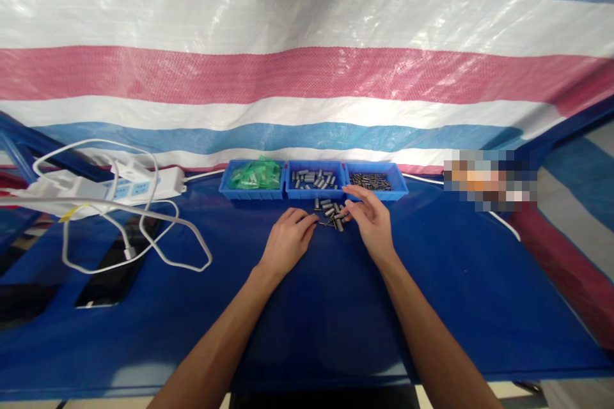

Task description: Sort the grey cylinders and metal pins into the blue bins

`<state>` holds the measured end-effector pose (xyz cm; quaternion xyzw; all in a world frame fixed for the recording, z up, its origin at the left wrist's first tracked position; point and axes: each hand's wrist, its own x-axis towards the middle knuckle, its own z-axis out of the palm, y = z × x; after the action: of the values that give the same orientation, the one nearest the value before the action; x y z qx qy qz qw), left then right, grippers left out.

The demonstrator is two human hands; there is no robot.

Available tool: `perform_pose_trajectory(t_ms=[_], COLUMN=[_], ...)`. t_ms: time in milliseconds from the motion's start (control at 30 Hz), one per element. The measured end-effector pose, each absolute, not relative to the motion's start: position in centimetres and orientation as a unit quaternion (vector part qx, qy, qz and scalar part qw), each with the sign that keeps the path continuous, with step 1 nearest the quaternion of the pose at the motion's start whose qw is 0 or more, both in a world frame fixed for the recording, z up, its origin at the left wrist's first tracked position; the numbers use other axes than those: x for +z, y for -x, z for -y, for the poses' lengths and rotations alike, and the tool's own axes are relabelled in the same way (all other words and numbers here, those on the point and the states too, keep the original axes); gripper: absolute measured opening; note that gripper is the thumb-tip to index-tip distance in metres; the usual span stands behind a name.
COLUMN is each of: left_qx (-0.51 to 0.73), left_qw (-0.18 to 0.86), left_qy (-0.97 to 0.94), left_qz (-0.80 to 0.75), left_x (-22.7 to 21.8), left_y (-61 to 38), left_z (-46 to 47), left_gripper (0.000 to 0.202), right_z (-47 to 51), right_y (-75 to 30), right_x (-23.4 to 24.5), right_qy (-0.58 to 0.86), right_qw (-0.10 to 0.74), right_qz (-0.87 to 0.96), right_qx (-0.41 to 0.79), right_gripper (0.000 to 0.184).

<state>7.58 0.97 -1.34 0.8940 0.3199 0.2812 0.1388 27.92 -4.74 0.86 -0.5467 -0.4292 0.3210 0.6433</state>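
Note:
My left hand [288,238] rests on the blue table left of a small pile of grey metal cylinders [339,225]. Its fingers are bent and pressed together with the thumb. Whatever they hold at the tips, if anything, is too small to name. On the pile's right side is my right hand [370,222], fingers spread a little and thumb apart from them, nothing visible between. A few thin dark screw-like pieces [328,223] lie among the cylinders. Behind the hands stand three blue bins: one with green plastic packets [256,175], one with grey cylinders [311,177], one with thin screw-like pieces [370,181].
On the left, a white power strip [165,183] and looped white cables [194,230] lie by a dark phone [112,268]. A striped tarpaulin [307,73] hangs behind the blue table [330,313]. A blurred patch covers something at the right.

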Motion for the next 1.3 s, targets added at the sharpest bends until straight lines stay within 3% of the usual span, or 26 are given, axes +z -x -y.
perform_pose_trajectory(t_ms=[267, 400, 600, 1300], left_qx=[0.375, 0.441, 0.446, 0.465], left_qw=[0.251, 0.374, 0.554, 0.586], left_qy=[-0.817, -0.730, -0.607, -0.548], left_qz=[-0.359, -0.364, -0.355, -0.374], left_x=[-1.4, -0.4, 0.4, 0.0], left_y=[-7.7, -7.9, -8.1, -7.9], left_z=[-1.1, -0.8, -0.8, -1.4], left_gripper=[0.024, 0.024, 0.043, 0.071], right_z=[4.8, 4.9, 5.2, 5.4], right_y=[-27.6, -27.6, -27.0, -26.8], right_x=[0.8, 0.8, 1.2, 1.0], right_qy=[0.547, 0.549, 0.536, 0.520], right_qw=[0.636, 0.615, 0.573, 0.544], right_qz=[0.429, 0.441, 0.476, 0.508], right_qx=[0.335, 0.355, 0.397, 0.420], right_gripper=[0.035, 0.034, 0.033, 0.035])
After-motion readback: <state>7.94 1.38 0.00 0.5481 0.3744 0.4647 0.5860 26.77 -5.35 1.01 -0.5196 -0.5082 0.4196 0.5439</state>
